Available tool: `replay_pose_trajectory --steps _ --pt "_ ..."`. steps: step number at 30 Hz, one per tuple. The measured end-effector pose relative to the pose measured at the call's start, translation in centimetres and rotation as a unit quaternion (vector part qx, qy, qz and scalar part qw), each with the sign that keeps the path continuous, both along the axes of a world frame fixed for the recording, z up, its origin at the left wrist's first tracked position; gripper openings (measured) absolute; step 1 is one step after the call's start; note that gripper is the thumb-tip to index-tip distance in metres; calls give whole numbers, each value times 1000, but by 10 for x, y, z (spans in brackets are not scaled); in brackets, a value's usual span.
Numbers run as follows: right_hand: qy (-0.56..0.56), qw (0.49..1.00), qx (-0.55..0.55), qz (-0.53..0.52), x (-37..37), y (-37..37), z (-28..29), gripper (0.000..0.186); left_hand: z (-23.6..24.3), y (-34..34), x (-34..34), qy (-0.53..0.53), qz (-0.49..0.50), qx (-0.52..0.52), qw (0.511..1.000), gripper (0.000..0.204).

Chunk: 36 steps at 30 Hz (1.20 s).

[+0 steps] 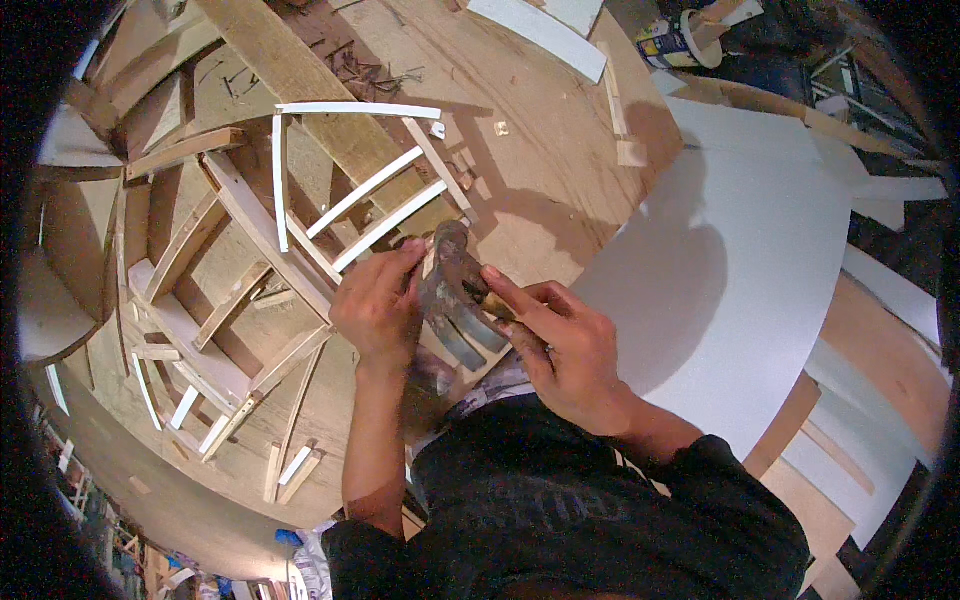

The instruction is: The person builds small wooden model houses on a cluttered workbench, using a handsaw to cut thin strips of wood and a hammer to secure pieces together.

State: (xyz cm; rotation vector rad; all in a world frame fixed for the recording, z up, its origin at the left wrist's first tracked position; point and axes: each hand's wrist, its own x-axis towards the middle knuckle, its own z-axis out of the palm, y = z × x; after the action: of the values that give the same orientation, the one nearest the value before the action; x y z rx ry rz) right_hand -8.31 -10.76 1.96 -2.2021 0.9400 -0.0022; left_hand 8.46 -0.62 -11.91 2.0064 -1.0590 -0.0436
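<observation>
A person bends over a plywood tabletop (540,170), both hands on a claw hammer (455,290). The right hand (560,350) is wrapped around the handle just below the head, thumb along it; the left hand (380,305) pinches something small against the hammer's face, too small to make out. The hammer lies between the hands, its long axis running from the right hand up and away toward a slatted wooden frame (330,215) just beyond the left hand. A white sheet (760,250) spreads out right of the right hand.
</observation>
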Motion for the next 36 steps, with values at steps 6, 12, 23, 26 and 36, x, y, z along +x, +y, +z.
replay_pose_trajectory --steps 6,12,23,26,36 --pt "44 998 19 32 -4 3 -1 69 4 -2 -1 35 -10 -15 999 25" --pt "-39 997 5 73 -8 7 2 68 -2 2 -2 51 -11 15 999 28" --pt "20 999 -1 30 -4 0 3 64 8 -3 0 82 -23 -12 996 27" --pt "2 999 19 37 -3 4 6 65 1 4 3 53 -27 1 998 22" --pt "23 999 12 35 -4 1 0 66 -1 4 3 70 -42 2 997 20"
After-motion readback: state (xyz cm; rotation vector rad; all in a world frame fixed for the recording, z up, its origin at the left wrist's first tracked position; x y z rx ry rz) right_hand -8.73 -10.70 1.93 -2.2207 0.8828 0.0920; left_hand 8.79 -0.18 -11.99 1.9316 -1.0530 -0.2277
